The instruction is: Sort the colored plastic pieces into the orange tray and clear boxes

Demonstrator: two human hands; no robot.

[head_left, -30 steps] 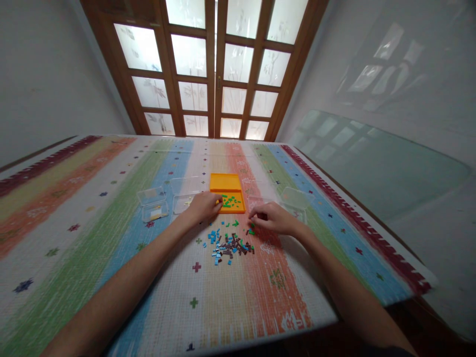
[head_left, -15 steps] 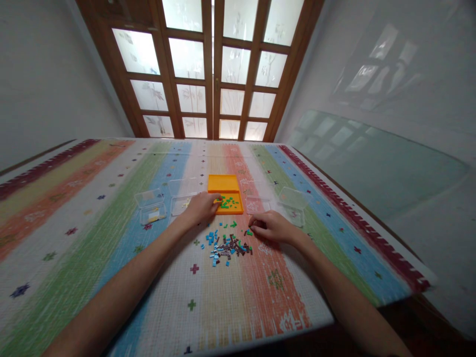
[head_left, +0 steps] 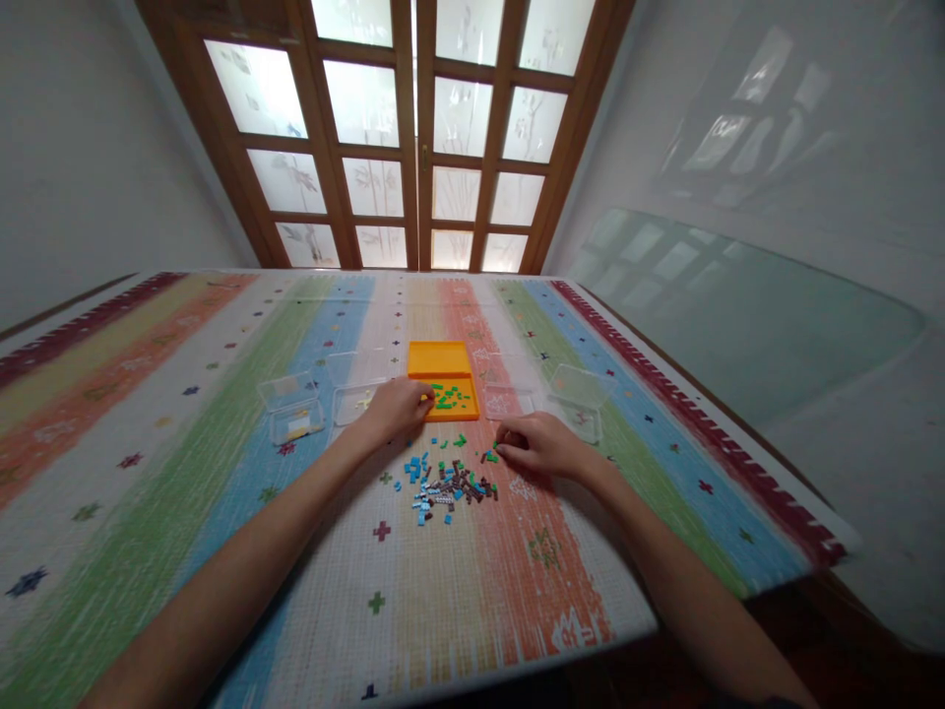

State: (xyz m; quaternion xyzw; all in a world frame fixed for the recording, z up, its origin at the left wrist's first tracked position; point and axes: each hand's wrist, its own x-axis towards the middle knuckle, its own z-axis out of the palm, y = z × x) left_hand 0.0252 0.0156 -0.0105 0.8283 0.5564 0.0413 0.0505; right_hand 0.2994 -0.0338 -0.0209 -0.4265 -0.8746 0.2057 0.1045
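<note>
Some green toy bricks (head_left: 447, 396) lie in the orange box (head_left: 439, 358) at your left hand (head_left: 399, 406); your right hand (head_left: 537, 441) has dipped, putting a stray green brick (head_left: 491, 457) within reach (fingers curl on both hands, but whether they clamp anything I cannot tell).

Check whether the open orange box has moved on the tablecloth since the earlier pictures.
No. Judged against the striped tablecloth, the orange box keeps its place; both shift slightly left together in the picture, which suggests only camera movement.
</note>
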